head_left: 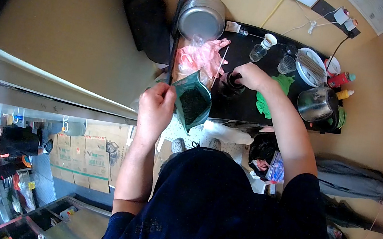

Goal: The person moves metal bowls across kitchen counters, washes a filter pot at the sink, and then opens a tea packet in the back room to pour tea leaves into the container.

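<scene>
My left hand (156, 107) pinches the edge of an open green bag (193, 101), which has dark loose contents inside. My right hand (253, 77) reaches over the black table, its fingers at the mouth of a dark container (230, 85); whether they grip its rim or something inside is hidden. Pink gloves or cloth (198, 55) lie behind the bag, with a thin white stick (221, 62) beside them. Under my right forearm is a bright green cloth (264, 104).
Stacked metal plates (201, 18) stand at the back left. Glasses (258, 53), a white bowl (311, 67), a metal pot (316, 104) and a red bottle (340, 80) are on the table's right. A trash bin (262, 152) is below. Another person (7, 140) is far left.
</scene>
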A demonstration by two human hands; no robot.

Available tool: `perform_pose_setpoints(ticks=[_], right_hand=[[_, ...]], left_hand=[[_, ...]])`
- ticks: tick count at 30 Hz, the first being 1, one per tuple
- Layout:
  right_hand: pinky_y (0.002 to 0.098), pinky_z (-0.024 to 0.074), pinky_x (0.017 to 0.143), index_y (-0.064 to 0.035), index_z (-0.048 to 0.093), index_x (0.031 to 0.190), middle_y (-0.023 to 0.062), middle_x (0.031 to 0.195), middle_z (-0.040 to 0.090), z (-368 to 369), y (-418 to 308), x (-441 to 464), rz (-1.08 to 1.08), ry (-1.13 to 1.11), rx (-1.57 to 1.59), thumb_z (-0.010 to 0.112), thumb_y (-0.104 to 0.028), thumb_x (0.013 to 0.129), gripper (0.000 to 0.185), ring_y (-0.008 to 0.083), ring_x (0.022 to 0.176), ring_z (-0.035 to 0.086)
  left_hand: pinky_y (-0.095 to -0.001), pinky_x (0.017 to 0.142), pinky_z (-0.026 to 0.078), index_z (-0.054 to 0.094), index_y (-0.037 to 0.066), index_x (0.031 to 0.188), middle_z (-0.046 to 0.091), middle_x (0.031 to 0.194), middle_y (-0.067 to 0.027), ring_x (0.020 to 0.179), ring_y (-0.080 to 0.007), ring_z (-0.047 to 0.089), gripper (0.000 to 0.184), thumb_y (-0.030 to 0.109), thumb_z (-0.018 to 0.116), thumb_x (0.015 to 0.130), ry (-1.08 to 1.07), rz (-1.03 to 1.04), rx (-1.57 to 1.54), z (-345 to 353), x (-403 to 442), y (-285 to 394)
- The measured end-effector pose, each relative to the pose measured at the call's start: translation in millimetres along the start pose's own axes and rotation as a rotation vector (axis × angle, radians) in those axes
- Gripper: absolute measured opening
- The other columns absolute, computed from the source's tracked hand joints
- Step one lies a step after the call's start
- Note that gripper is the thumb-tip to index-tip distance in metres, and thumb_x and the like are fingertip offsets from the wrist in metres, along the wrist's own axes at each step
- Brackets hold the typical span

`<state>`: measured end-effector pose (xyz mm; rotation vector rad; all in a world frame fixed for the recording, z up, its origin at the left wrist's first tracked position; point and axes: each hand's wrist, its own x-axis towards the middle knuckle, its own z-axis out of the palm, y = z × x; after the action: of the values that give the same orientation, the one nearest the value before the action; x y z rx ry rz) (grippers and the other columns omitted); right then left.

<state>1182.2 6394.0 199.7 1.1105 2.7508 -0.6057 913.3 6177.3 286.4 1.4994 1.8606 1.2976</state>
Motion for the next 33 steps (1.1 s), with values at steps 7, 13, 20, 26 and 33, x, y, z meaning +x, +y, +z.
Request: perform_pose_setpoints(ticks=[7,13,20,26,33], right_hand=[[0.0414,0.0552,0.083,-0.0055,0.074,0.101,0.0159,0.097,0.073,-0.2,1.0,2.1,-0.032,0.078,-0.038,0.07,-0.012,0.081,0.021,0.0326,0.092,0.07],[0.0435,0.0561,0.076,-0.0099,0.076,0.089,0.0162,0.088,0.072,9.3,7.4,4.4,-0.063,0.178,-0.04,0.07,-0.012,0.079,0.012,0.0344,0.083,0.07],[0.0439,0.0561,0.078,-0.0083,0.075,0.09,0.0178,0.09,0.072,2.1,-1.5,-0.6,-0.052,0.108,-0.125,0.069,-0.011,0.079,0.013,0.035,0.085,0.07],[0.0447,0.0567,0.078,-0.0096,0.076,0.09,0.0183,0.089,0.071,-3.4,-12.7,-6.1,0.007,0.119,-0.113,0.062,-0.005,0.079,0.019,0.0361,0.084,0.07],[0.0443,0.0564,0.077,-0.0086,0.075,0.087,0.0173,0.089,0.071,0.1,1.2,-1.2,-0.059,0.158,-0.067,0.067,-0.007,0.076,0.013,0.0347,0.085,0.07]], left_hand=[[-0.037,0.052,0.047,0.064,-0.004,0.08,0.059,0.057,-0.0167,0.05,-0.0255,0.061,0.021,0.012,0.062,0.093,-0.015,-0.026,0.024,-2.5,0.5,5.7],[-0.0367,0.052,0.047,0.064,-0.004,0.079,0.059,0.057,-0.0163,0.049,-0.0246,0.06,0.021,0.013,0.062,0.093,-0.005,-0.001,0.017,-1.6,-0.7,-0.5],[-0.0367,0.052,0.047,0.064,-0.004,0.079,0.059,0.057,-0.0164,0.05,-0.0248,0.06,0.021,0.013,0.061,0.092,-0.013,-0.013,0.027,-3.1,-0.2,5.4],[-0.0364,0.052,0.047,0.064,-0.004,0.079,0.059,0.057,-0.0162,0.05,-0.0243,0.061,0.022,0.013,0.061,0.092,-0.015,-0.007,0.031,-2.3,0.4,4.5],[-0.0355,0.052,0.047,0.065,-0.004,0.08,0.06,0.056,-0.0158,0.05,-0.0229,0.061,0.022,0.013,0.061,0.093,-0.027,-0.011,0.037,-1.6,1.2,6.6]])
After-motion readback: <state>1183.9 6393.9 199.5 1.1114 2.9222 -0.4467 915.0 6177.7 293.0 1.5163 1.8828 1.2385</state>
